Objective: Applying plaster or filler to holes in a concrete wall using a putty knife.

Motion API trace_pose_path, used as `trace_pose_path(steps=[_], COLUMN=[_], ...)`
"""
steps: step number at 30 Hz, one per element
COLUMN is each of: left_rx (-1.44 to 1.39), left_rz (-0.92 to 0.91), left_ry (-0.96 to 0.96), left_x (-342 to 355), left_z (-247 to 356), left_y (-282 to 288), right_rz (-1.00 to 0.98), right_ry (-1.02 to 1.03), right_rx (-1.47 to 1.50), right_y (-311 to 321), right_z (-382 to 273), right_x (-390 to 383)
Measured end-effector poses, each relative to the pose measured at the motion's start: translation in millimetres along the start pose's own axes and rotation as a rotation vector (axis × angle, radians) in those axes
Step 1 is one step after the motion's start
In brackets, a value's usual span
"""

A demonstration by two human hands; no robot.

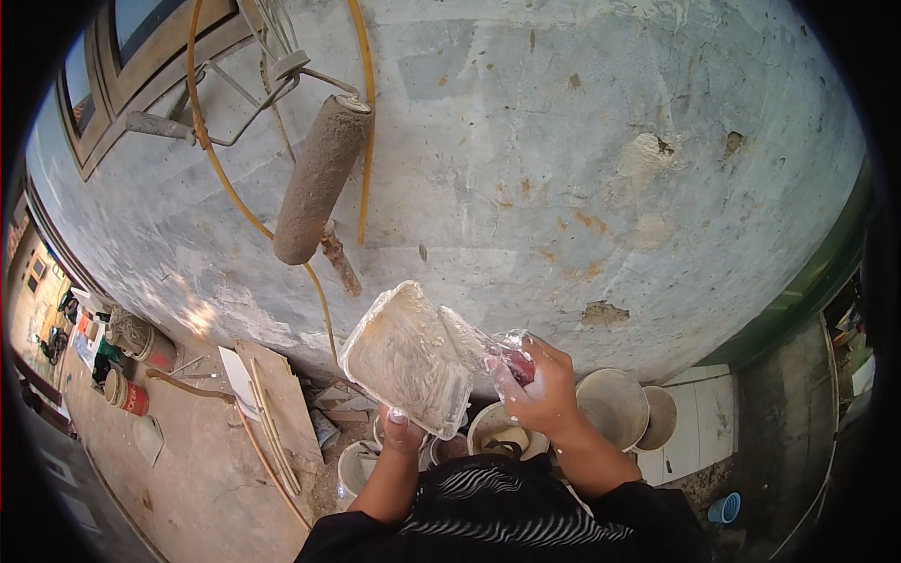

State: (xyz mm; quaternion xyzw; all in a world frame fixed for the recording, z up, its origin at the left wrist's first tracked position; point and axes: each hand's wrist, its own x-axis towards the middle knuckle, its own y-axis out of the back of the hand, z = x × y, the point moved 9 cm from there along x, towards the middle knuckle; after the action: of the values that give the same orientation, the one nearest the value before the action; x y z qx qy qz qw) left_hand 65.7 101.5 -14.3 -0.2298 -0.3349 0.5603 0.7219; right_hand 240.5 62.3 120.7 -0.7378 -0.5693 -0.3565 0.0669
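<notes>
My left hand [402,436] grips the lower edge of a shallow, squarish plastic tub [456,405], its thumb at the rim. The tub is tilted, and its inside is smeared with whitish paste. My right hand [546,389] is closed around the reddish handle of a putty knife [465,336]. White paste coats the knife's blade and part of its handle. The blade lies against or just over the tub's right edge; I cannot tell whether they touch. Flecks of paste mark the right hand's fingers. Behind both hands stands a patchy grey wall [526,188].
A paint roller [324,178] hangs on the wall beside a yellow hose [368,122]. Buckets [612,408] stand along the wall's foot, below and right of my hands. Boards and poles [282,403] lie left, and a blue basket [725,509] sits lower right.
</notes>
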Motion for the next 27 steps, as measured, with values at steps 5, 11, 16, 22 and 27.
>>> trace_pose_path(steps=[5, 11, 16, 22, 27], left_rx=[0.146, 0.071, 0.118, 0.116, 0.100], left_rz=[-0.012, -0.021, -0.041, -0.092, -0.115], left_ry=[-0.065, -0.005, 0.023, 0.032, 0.087], left_x=[2, 0, 0, 5, 2], left_z=[11, 11, 16, 24, 23], left_y=[-6, 1, 3, 1, 5], right_rz=[0.026, 0.084, 0.084, 0.121, 0.053], right_ry=[0.071, 0.087, 0.076, 0.031, 0.023], right_rx=[-0.170, -0.179, -0.216, -0.212, -0.235], right_y=[-15, -26, -34, -40, -53], right_z=[-8, -7, -9, -9, -13], right_x=[3, -2, -2, -1, 1])
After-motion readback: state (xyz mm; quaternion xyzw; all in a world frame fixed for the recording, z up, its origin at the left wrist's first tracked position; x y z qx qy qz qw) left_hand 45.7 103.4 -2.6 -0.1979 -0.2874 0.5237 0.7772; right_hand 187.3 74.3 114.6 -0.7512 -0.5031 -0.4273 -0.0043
